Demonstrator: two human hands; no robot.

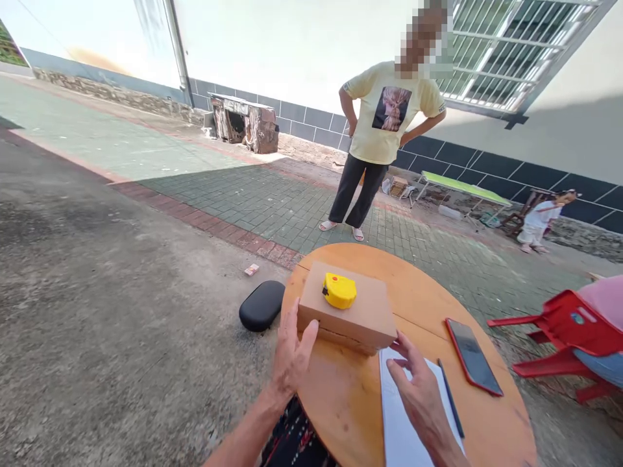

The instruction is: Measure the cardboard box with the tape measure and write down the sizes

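Observation:
A closed brown cardboard box (374, 305) rests on the round wooden table (341, 415). On its lid lies a yellow tape measure (339, 290) with a red button. My left hand (293, 350) is at the box's left front corner, fingers spread; whether it touches the cardboard I cannot tell. At the right front corner is my right hand (413, 383), its fingers apart and slightly curved, the fingertips at the box's edge. Under my right hand lies a sheet of white paper (396, 428), with a dark pen (451, 399) along its right side.
A red-edged phone (473, 357) lies on the table's right. Beyond the left edge is a black oval case (261, 306). A person (384, 123) in a yellow shirt stands across the table. A red plastic chair (569, 331) with someone seated is at right; a green folding bed (464, 187) stands behind.

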